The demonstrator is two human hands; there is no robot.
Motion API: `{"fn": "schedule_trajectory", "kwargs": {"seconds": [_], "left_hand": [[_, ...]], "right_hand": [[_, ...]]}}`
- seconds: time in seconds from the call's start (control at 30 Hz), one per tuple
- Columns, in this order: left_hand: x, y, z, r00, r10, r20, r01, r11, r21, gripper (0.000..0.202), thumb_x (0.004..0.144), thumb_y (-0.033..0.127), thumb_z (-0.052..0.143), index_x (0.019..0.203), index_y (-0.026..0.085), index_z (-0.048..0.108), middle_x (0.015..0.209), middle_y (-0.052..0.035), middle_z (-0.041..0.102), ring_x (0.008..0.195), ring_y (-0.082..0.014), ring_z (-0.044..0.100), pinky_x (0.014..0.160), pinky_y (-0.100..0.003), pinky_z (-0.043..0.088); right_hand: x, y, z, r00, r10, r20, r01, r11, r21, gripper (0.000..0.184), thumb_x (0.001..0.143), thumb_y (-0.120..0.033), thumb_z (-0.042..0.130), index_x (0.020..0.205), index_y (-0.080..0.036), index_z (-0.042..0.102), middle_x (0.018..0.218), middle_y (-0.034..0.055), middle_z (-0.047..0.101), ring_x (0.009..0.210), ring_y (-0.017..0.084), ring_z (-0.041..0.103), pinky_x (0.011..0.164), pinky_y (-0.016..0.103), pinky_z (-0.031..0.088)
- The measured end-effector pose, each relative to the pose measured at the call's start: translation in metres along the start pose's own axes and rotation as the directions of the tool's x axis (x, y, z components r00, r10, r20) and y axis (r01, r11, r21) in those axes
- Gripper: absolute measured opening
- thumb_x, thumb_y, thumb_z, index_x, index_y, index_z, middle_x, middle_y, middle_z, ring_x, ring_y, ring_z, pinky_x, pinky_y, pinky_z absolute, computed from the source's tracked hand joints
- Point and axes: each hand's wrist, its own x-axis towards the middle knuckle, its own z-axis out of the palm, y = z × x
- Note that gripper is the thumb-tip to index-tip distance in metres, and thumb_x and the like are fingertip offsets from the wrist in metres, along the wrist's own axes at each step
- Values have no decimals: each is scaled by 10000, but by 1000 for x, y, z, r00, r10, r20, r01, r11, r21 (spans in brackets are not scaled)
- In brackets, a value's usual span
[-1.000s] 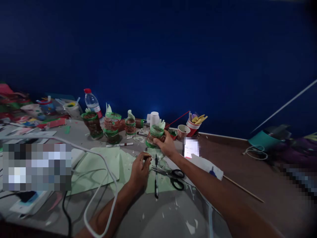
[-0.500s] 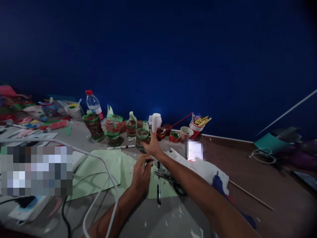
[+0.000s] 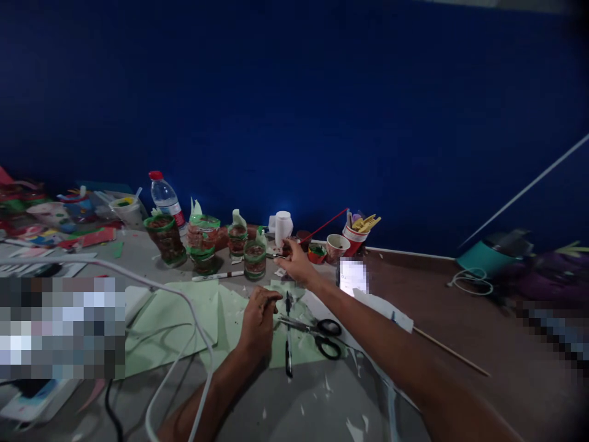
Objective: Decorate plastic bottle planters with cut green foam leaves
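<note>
My right hand [image 3: 297, 263] reaches to the back of the table with its fingers closed on a thin dark stick-like thing [image 3: 276, 255]. Just left of those fingers stands a small green-rimmed jar [image 3: 254, 264] with brown sides and a pale green paper piece behind it. My left hand [image 3: 260, 313] hovers over light green paper [image 3: 184, 319], fingers curled together; whatever they hold, if anything, is hidden. Right of it lie a black-and-white craft knife [image 3: 288, 350] and scissors [image 3: 317, 331] with black handles.
More brown-and-green decorated jars [image 3: 202, 242] stand at the back left near a plastic bottle [image 3: 165, 199]. A white bottle [image 3: 283, 228], paint cups [image 3: 338, 245] and a lit phone [image 3: 353, 276] are at the back right. A white cable [image 3: 202, 325] loops across the left foreground.
My right hand has left the small jar and moved to its right, now with a thin dark thing at the fingertips. The left hand keeps its curled pose. The view has shifted slightly.
</note>
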Motion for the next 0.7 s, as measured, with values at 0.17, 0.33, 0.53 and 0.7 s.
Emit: {"fn": "schedule_trajectory", "kwargs": {"seconds": [0.17, 0.33, 0.53, 0.7], "left_hand": [[-2, 0, 0, 995, -91, 37, 93, 995, -43, 196, 859, 270, 427, 888, 202, 609, 613, 34, 451, 532, -122, 450, 548, -242, 382], [0, -2, -3, 982, -189, 3, 189, 982, -18, 233, 832, 313, 491, 1006, 192, 588, 610, 37, 510, 501, -119, 448, 509, -233, 366], [1, 2, -1, 994, -104, 27, 101, 990, 94, 195, 797, 296, 502, 913, 188, 614, 739, -34, 623, 655, -168, 572, 623, -278, 450], [1, -3, -1, 999, 13, 37, -20, 984, 175, 206, 804, 214, 435, 925, 184, 599, 871, -66, 613, 794, -188, 577, 730, -315, 470]], "right_hand": [[-21, -5, -59, 999, 47, -18, -48, 994, -102, 503, 673, -262, 644, 1159, -180, 542, 765, -1, 642, 581, 145, 567, 630, 324, 504], [-48, -2, -107, 993, 119, -5, -115, 947, -301, 382, 653, -248, 653, 1029, -196, 619, 748, 18, 653, 580, 169, 557, 628, 338, 457], [-65, 0, -122, 974, 202, 99, -115, 824, -554, 214, 617, -229, 689, 829, -205, 667, 866, 66, 685, 830, 249, 590, 747, 348, 429], [-66, -3, -110, 944, 290, 159, -101, 710, -697, 353, 647, -212, 663, 993, -145, 653, 987, 128, 669, 1015, 319, 543, 847, 384, 385]]}}
